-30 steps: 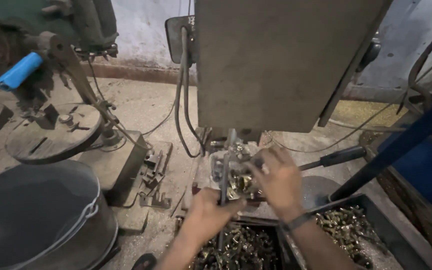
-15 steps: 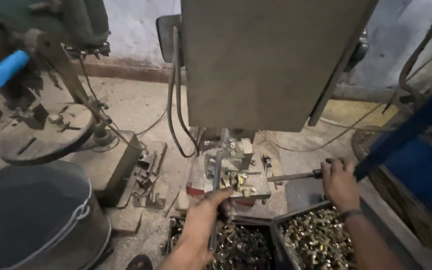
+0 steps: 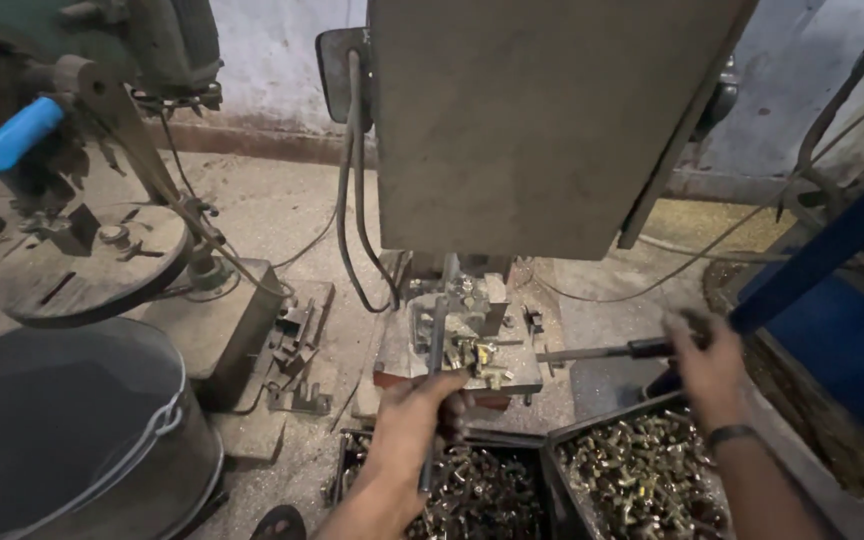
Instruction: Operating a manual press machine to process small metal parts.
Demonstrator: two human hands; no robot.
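My left hand [image 3: 414, 425], low in the middle of the frame, is curled tight around a thin steel rod [image 3: 436, 345] that stands upright at the front of the clamp block [image 3: 467, 335] under the big grey machine head [image 3: 542, 120]. The rod looks stiff, bare and probably oily, so I grip it low with the whole fist. My right hand [image 3: 709, 368], at centre right, is blurred; it appears closed on the black grip of the side lever [image 3: 602, 351], the surest place to hold it. Small brass fittings [image 3: 642, 480] fill the trays below: light, hard, slippery.
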